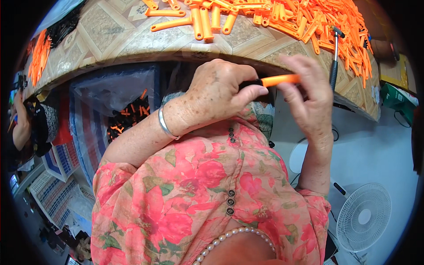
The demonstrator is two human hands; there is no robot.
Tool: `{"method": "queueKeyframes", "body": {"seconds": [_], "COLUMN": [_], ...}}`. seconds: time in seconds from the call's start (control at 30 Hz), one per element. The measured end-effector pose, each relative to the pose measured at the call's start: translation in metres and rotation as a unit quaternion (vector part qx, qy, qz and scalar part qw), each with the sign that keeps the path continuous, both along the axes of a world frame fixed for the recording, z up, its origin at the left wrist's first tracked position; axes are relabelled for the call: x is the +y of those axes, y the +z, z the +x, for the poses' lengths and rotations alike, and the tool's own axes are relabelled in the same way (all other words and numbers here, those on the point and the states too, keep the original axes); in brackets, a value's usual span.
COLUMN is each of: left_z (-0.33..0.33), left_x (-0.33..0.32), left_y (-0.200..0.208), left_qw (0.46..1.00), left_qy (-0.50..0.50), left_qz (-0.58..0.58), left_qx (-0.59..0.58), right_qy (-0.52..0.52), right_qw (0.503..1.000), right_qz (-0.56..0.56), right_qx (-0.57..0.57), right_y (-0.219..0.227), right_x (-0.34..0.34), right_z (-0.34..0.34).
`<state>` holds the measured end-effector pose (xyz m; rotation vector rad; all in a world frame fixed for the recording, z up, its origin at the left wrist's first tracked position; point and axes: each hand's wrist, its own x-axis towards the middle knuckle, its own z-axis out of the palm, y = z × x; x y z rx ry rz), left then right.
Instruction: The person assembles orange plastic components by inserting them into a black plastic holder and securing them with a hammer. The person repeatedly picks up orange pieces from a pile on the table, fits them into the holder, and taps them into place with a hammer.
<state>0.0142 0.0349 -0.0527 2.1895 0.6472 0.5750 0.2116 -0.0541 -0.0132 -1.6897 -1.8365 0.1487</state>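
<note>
My left hand (223,81) is closed, thumb and fingers pinching the black part (251,83) of a small handle-like piece. From that grip an orange plastic handle (279,80) sticks out to the right. At its free end is my right hand (309,95), slightly blurred, with thumb and fingers apart around the tip; whether they touch it is hard to see. Both hands are just off the table's near edge. On the patterned tabletop (106,33) lies a large heap of orange plastic handles (287,17), with several loose ones at its left side.
A hammer (335,57) lies by the heap at the table's right edge. Below left, a striped bag (84,101) contains black-and-orange pieces (132,112). More orange pieces (39,59) lie far left. A white fan (364,216) stands low right; another person's arm (21,121) shows at left.
</note>
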Motion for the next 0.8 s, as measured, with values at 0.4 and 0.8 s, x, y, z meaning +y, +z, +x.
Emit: {"method": "queueKeyframes", "body": {"seconds": [0.4, 0.8], "left_z": [-0.001, 0.001], "left_x": [0.013, 0.002], "left_y": [-0.020, -0.012], "left_qw": [0.991, 0.813], "left_qy": [0.056, 0.167], "left_qz": [-0.123, -0.544], "left_qx": [-0.004, -0.122], "right_qy": [-0.298, 0.025], "right_qw": [0.946, 0.989], "right_qz": [-0.082, -0.111], "right_qx": [-0.096, 0.094], "right_y": [-0.032, -0.024], "right_x": [0.003, -0.034], "right_z": [0.134, 0.010]}}
